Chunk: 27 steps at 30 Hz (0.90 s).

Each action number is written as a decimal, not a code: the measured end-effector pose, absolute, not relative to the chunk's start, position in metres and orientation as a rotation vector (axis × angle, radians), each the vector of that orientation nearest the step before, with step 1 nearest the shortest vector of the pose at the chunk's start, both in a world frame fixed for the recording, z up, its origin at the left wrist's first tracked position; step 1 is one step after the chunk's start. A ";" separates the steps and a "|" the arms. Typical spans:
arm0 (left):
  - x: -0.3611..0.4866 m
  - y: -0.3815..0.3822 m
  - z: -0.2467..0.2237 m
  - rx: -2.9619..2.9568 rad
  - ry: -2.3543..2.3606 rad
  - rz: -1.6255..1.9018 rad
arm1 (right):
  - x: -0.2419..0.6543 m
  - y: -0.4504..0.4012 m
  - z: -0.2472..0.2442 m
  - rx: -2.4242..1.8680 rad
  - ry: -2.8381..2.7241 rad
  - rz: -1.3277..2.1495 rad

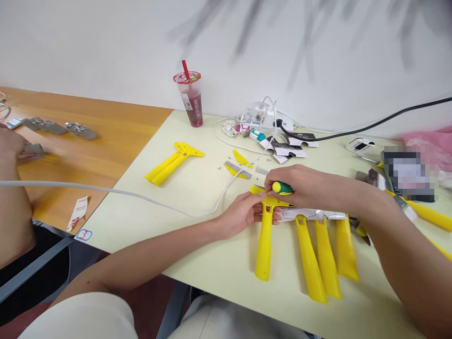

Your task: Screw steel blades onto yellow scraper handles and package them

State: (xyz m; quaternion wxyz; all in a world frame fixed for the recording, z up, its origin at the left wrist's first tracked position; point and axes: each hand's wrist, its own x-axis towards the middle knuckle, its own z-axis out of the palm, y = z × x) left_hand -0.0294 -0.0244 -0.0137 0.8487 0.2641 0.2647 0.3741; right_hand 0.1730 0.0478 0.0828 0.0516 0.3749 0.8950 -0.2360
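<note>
My left hand point(243, 214) is closed around the head of a yellow scraper point(264, 245), its handle pointing toward me. Over that head, my right hand point(300, 186) grips a screwdriver point(283, 188) with a green and yellow handle; its tip is hidden by my fingers. Beyond my hands lie a loose yellow blade cover point(242, 158), another yellow piece with a metal blade point(238, 170) and several small screws point(259, 179). Several yellow scrapers point(312, 261) rest side by side to the right of the held one. Two more yellow scraper bodies point(173, 165) lie at the left.
A lidded drink cup point(192, 101) with a red straw stands near the wall. A power strip point(282, 122) and cables sit at the back; a white cable point(169, 205) crosses the table. A co-worker's arm point(14, 202) is at the left, by the wooden table point(116, 127).
</note>
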 end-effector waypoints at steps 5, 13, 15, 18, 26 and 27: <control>-0.030 -0.024 -0.013 0.559 0.567 0.794 | 0.175 0.049 0.087 1.176 2.652 -0.732; -0.030 -0.025 -0.015 0.600 0.552 0.813 | 0.185 0.050 0.099 1.134 2.609 -0.790; -0.031 -0.026 -0.014 0.625 0.547 0.815 | 0.189 0.051 0.100 1.109 2.595 -0.828; -0.032 -0.027 -0.013 0.654 0.545 0.813 | 0.192 0.053 0.099 1.083 2.598 -0.899; -0.034 -0.027 -0.017 0.685 0.507 0.820 | 0.193 0.058 0.100 1.096 2.626 -0.878; -0.034 -0.027 -0.017 0.692 0.501 0.818 | 0.194 0.059 0.100 1.114 2.621 -0.871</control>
